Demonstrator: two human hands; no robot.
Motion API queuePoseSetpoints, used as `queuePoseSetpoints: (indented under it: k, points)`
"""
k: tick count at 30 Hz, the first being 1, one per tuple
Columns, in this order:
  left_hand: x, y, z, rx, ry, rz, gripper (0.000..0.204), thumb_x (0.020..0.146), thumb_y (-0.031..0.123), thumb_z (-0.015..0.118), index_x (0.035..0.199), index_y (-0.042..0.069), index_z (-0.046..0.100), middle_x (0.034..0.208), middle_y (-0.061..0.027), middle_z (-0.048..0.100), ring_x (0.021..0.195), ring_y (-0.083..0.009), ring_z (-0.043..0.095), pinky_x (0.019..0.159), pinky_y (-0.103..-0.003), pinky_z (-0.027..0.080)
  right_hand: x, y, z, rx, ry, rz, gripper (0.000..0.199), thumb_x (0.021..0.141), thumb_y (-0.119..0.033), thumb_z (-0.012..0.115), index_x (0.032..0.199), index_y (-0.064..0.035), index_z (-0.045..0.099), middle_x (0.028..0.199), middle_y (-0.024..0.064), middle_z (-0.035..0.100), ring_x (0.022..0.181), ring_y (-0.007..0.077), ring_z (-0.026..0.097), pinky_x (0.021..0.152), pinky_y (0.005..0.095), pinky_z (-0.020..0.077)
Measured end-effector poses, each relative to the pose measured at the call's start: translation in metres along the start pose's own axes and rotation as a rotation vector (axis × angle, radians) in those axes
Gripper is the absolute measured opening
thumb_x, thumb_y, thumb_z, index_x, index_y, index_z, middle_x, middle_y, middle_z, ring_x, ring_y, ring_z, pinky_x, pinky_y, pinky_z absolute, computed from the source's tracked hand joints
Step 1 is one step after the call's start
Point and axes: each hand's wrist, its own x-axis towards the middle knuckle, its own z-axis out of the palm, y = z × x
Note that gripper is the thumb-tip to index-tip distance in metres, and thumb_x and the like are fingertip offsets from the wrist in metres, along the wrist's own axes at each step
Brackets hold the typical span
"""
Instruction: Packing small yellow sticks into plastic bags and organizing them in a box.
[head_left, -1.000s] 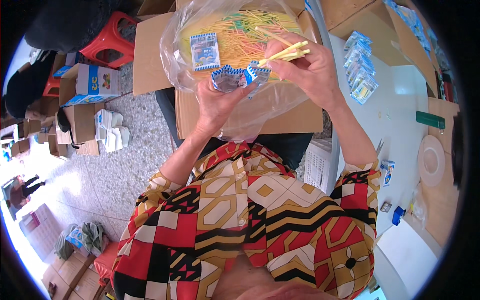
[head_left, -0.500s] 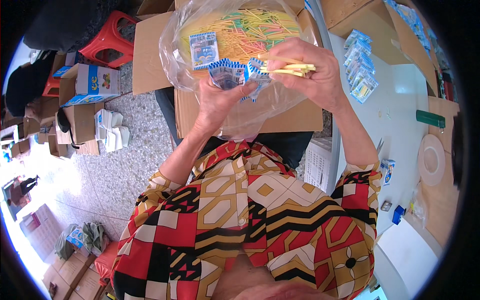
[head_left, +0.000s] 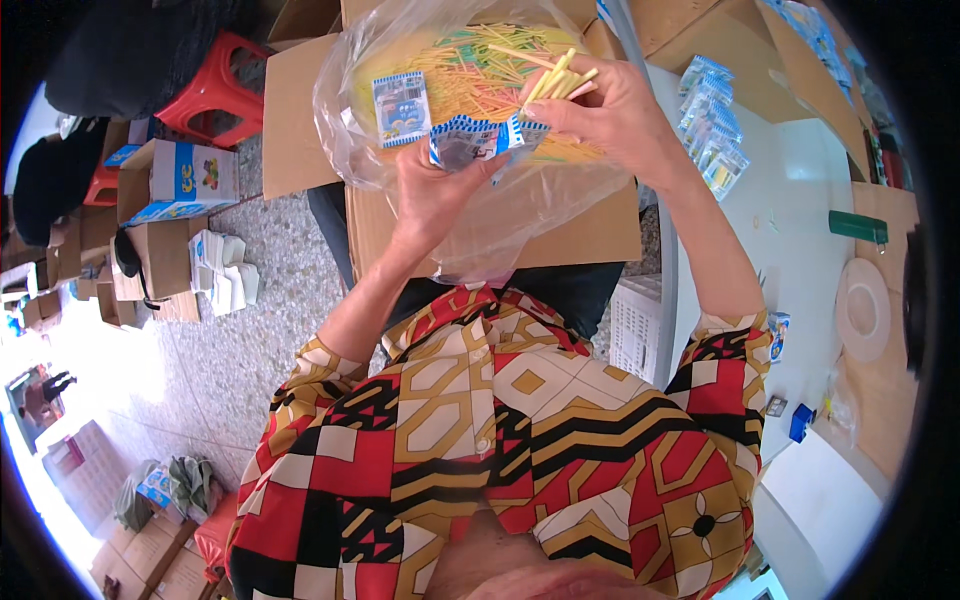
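My left hand (head_left: pixel 432 200) grips a small blue-and-white plastic packet (head_left: pixel 468 142) by its lower part, thumb in front. The packet's mouth gapes at the top. Just right of it, my right hand (head_left: pixel 628 122) pinches a small bunch of thin pale-yellow sticks (head_left: pixel 562 82), tilted upward, and its thumb is at the packet's right edge. Below both hands a clear plastic bag (head_left: pixel 345 75) holds a heap of yellow, orange, pink and green sticks (head_left: pixel 470 62). Another blue-and-white packet (head_left: pixel 401 110) lies flat on the heap's left side.
The bag sits in an open cardboard box (head_left: pixel 300 115). On the pale table (head_left: pixel 800 165) at right lies a row of filled packets (head_left: pixel 712 125), with a green cylinder (head_left: pixel 858 229) beyond. A red stool (head_left: pixel 215 95) and cartons (head_left: pixel 155 250) stand at left.
The sticks in my right hand have swung from pointing left to pointing upward, and that hand has risen slightly. The packet in my left hand has its mouth spread wider.
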Motion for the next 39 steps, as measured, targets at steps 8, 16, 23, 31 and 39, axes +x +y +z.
queuePoseSetpoints:
  k: [8, 16, 23, 31, 39]
  points:
    - [0.021, -0.006, 0.007, -0.002, 0.038, 0.039, 0.018, 0.072, 0.002, 0.07, 0.09, 0.001, 0.065, 0.08, 0.0001, 0.065, 0.069, -0.0057, 0.057, 0.064, -0.022, 0.048, 0.01, 0.009, -0.009, -0.056, 0.026, -0.085, 0.019, 0.081, -0.014, 0.065, 0.096, -0.003, 0.063, 0.071, -0.0033, 0.056, 0.061, 0.0005, 0.047, 0.051, 0.0171, 0.0355]
    - [0.036, -0.008, 0.015, -0.108, 0.008, 0.008, 0.016, 0.073, 0.003, 0.07, 0.088, 0.003, 0.066, 0.078, 0.0007, 0.065, 0.068, -0.0048, 0.057, 0.063, -0.022, 0.048, 0.013, 0.004, -0.019, -0.039, 0.053, -0.064, 0.027, 0.088, -0.026, 0.056, 0.099, -0.0026, 0.064, 0.077, -0.0037, 0.056, 0.069, 0.0024, 0.049, 0.061, 0.0177, 0.0394]
    - [0.04, -0.009, 0.018, -0.16, -0.035, 0.056, 0.019, 0.074, 0.001, 0.069, 0.092, 0.002, 0.065, 0.083, -0.0004, 0.065, 0.071, -0.006, 0.057, 0.066, -0.023, 0.049, 0.022, 0.026, -0.022, -0.118, 0.112, -0.221, 0.036, 0.094, -0.032, 0.042, 0.1, -0.0034, 0.063, 0.082, 0.0015, 0.058, 0.073, 0.0066, 0.046, 0.069, 0.0227, 0.0395]
    - [0.039, -0.001, 0.014, -0.391, -0.012, -0.044, 0.027, 0.072, 0.001, 0.07, 0.098, 0.003, 0.062, 0.089, -0.001, 0.064, 0.078, -0.0082, 0.059, 0.074, -0.025, 0.049, 0.016, 0.034, -0.031, 0.041, 0.014, -0.069, 0.03, 0.092, -0.026, 0.047, 0.109, -0.0033, 0.058, 0.094, 0.0013, 0.058, 0.085, 0.0063, 0.051, 0.074, 0.0231, 0.0408]
    - [0.033, -0.004, 0.022, -0.512, -0.084, -0.142, 0.03, 0.074, 0.006, 0.07, 0.102, 0.004, 0.059, 0.088, -0.0031, 0.064, 0.077, -0.0121, 0.061, 0.074, -0.027, 0.05, -0.019, 0.041, -0.023, 0.292, 0.125, -0.025, 0.011, 0.089, -0.011, 0.052, 0.096, -0.0042, 0.056, 0.085, -0.0021, 0.058, 0.079, 0.0042, 0.054, 0.073, 0.0196, 0.0442]
